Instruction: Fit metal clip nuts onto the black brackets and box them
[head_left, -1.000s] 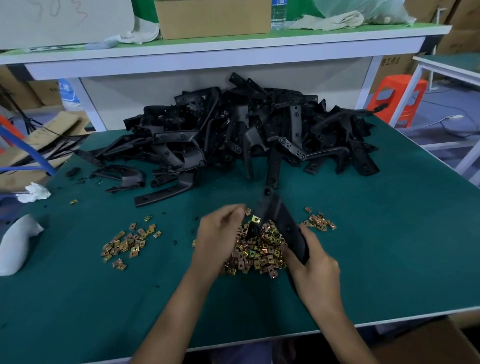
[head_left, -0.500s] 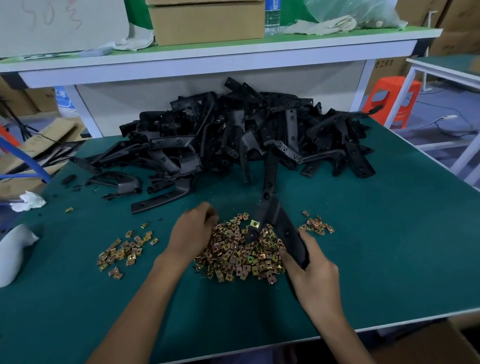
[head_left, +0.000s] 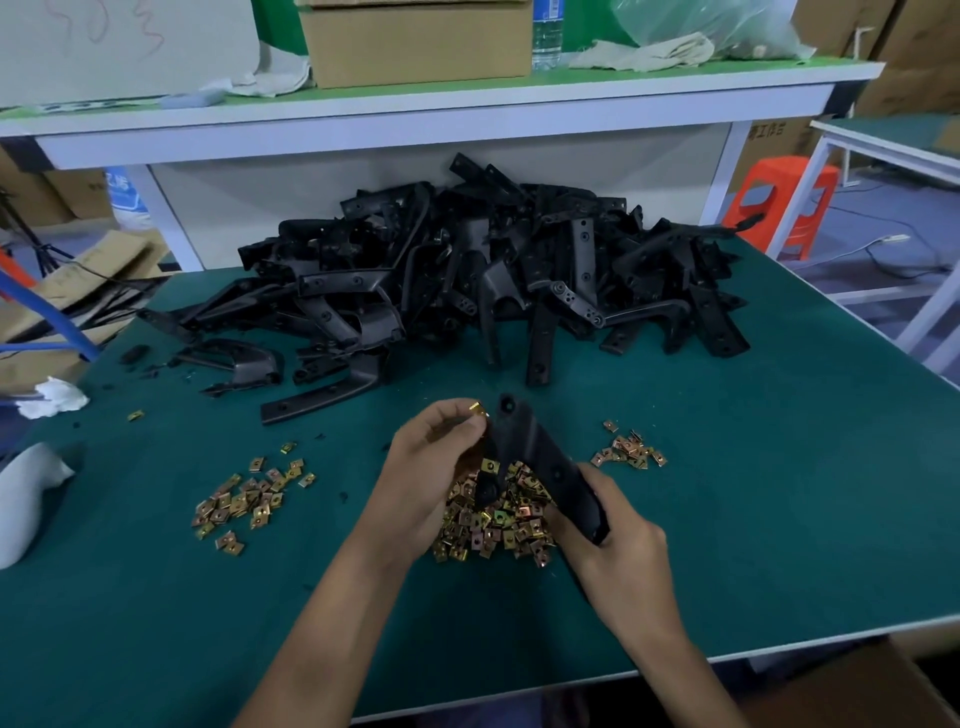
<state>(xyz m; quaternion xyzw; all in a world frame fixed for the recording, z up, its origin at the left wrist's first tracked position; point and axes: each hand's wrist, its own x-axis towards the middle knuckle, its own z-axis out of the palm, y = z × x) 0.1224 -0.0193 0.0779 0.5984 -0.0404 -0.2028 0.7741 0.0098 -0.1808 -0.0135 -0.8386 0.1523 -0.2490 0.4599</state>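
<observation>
The bracket heap blocks the far side; bare mat lies open rightward.

Place: factory assembly workshop.
Bench: green-matted worktable with a white frame; a second table to the right.
Stock: big heap of black brackets, loose piles of clip nuts.
Storage: cardboard boxes on the upper shelf, more behind.
Seating: orange plastic stool.

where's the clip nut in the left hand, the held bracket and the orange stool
clip nut (head_left: 478, 408), head view, on its exposed gold edge
held bracket (head_left: 543, 460), head view, on the middle of its black arm
orange stool (head_left: 795, 169), head view, on its seat
</observation>
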